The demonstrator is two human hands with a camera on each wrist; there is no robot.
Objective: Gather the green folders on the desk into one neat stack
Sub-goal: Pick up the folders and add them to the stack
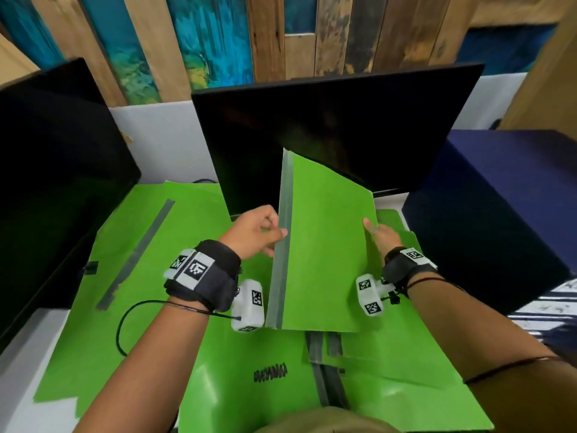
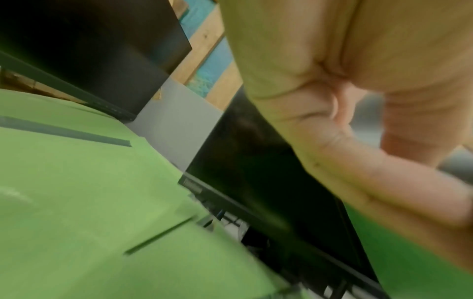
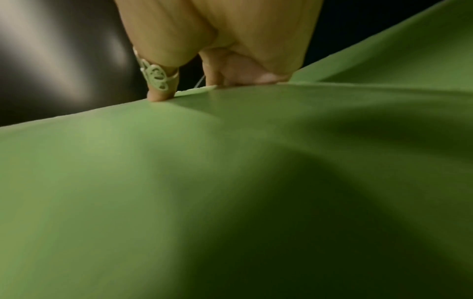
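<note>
Both hands hold one green folder (image 1: 324, 245) raised and tilted above the desk (image 1: 18, 364). The left hand (image 1: 253, 232) has its grip pinched on the folder's grey spine; the right hand (image 1: 379, 234) clasps the opposite edge, thumb on top. Below the grips lie other green folders (image 1: 131, 276), one nearer the person bearing black writing (image 1: 270, 372), too blurred to read. Beyond the grips stands a dark monitor (image 1: 343, 126).

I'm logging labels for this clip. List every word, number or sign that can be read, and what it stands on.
Black print on the near folder: upside down and blurred, not readable.
Logo on the monitor's lower bezel: too blurred to read.
Square black-and-white coded markers on both wristbands and wrist cameras: patterns, no text.
Held folder: no text.
</note>
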